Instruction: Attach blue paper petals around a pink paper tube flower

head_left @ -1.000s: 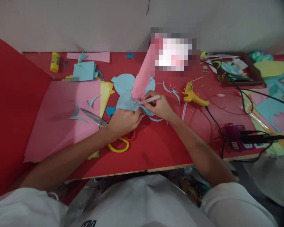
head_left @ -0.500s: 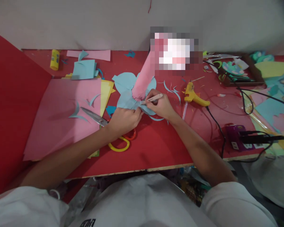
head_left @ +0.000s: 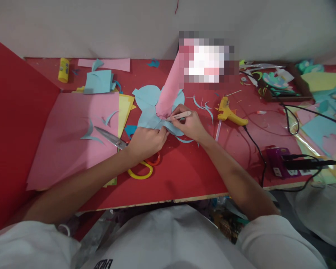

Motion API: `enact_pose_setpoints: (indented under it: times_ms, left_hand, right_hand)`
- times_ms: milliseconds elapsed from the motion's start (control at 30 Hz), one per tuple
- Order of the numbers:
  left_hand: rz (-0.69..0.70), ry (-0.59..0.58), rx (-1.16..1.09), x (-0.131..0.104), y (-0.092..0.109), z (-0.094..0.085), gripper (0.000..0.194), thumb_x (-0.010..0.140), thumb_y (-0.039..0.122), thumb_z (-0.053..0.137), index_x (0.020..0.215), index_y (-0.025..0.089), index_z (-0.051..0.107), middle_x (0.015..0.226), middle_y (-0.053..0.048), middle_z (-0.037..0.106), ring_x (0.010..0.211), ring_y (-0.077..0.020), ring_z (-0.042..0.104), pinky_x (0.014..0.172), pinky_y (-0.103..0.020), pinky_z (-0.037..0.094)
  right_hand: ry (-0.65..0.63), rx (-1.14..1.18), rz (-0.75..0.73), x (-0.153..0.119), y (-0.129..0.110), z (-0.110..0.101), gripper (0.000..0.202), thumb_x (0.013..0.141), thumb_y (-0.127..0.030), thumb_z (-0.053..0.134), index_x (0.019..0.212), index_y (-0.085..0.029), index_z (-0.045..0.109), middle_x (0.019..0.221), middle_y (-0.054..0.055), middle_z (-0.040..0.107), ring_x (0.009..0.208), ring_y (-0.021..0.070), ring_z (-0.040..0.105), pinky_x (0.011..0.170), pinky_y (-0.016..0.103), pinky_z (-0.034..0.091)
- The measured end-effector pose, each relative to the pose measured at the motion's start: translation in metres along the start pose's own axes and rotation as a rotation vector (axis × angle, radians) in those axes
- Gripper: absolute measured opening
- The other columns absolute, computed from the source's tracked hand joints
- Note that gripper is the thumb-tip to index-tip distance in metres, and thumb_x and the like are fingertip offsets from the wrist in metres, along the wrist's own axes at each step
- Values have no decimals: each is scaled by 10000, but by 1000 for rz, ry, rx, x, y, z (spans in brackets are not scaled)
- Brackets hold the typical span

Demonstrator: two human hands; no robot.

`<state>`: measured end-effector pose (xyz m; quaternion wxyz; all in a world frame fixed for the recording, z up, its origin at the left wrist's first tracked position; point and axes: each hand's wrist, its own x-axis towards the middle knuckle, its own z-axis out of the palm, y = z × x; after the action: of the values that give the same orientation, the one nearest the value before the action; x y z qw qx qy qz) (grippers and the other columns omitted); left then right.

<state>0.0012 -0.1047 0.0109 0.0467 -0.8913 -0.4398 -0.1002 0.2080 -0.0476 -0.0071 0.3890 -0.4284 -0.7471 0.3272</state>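
Note:
A light blue paper flower point(head_left: 147, 98) with rounded petals lies on the red table. On its middle stands a pink paper tube point(head_left: 168, 97), leaning to the upper right, its upper end lost in a blurred patch. My left hand point(head_left: 149, 142) is closed, thumb and forefinger pinching the flower's near edge. In my right hand point(head_left: 190, 125) is a pale, thin pencil-like stick point(head_left: 182, 115), gripped like a pen. Its tip is at the foot of the tube. Scissors point(head_left: 140, 172) with yellow and red handles lie partly under my left hand and forearm.
Pink paper sheets point(head_left: 72, 149) with blue scraps lie at left, near a glue stick point(head_left: 63, 70). A yellow glue gun point(head_left: 231, 115) with a black cable rests at right. Behind it stands a brown tray point(head_left: 302, 84) of craft pieces. A purple box point(head_left: 278, 160) with cables sits near the front edge.
The stick in my right hand lies slightly flatter, its tip closer to the tube's foot. My left hand keeps its place on the flower.

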Motion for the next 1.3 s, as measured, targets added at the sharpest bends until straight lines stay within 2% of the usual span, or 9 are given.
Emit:
enact_pose_setpoints:
  times_ms: [267,567,833,1000,1133,1300]
  left_hand:
    - [12,-10,30,0,-1,0,427,1068,285,366,959,135,751,566,-108,647,509,-249,620,521,-301,248]
    - [3,-7,6,0,-1,1,394,1053,281,396,952,130,746,553,-108,644,498,-243,619,514,-294,254]
    - [-8,-42,6,1,1,-2,388,1058,282,389,967,140,738,577,-101,664,496,-228,625,508,-294,230]
    - [-6,-33,26,0,0,0,390,1060,284,392,971,146,746,585,-102,673,500,-236,621,505,-299,234]
    - [1,-23,28,0,0,1,401,1064,284,383,963,141,743,588,-104,676,495,-244,626,497,-311,192]
    - [-4,-39,-1,0,0,1,382,1052,269,402,982,140,754,596,-108,681,503,-238,616,511,-299,258]
  right_hand:
    - [-10,59,53,-1,3,0,172,848,-342,691,808,-243,556,677,-37,609,590,137,536,592,308,428]
    - [-38,-3,-22,-2,-2,0,182,909,-383,664,837,-237,583,795,10,685,730,172,622,668,322,470]
    - [18,35,42,-1,3,0,206,916,-421,658,851,-240,586,775,7,685,695,169,621,614,317,469]
    - [-7,58,47,0,4,0,185,909,-402,664,856,-235,606,809,19,720,725,177,654,632,319,485]
    - [-9,60,52,0,3,-1,184,902,-395,675,850,-230,614,773,10,708,682,164,627,619,317,467]
    - [-3,56,60,0,5,-1,170,901,-385,683,861,-230,623,777,9,710,689,164,630,621,314,465]
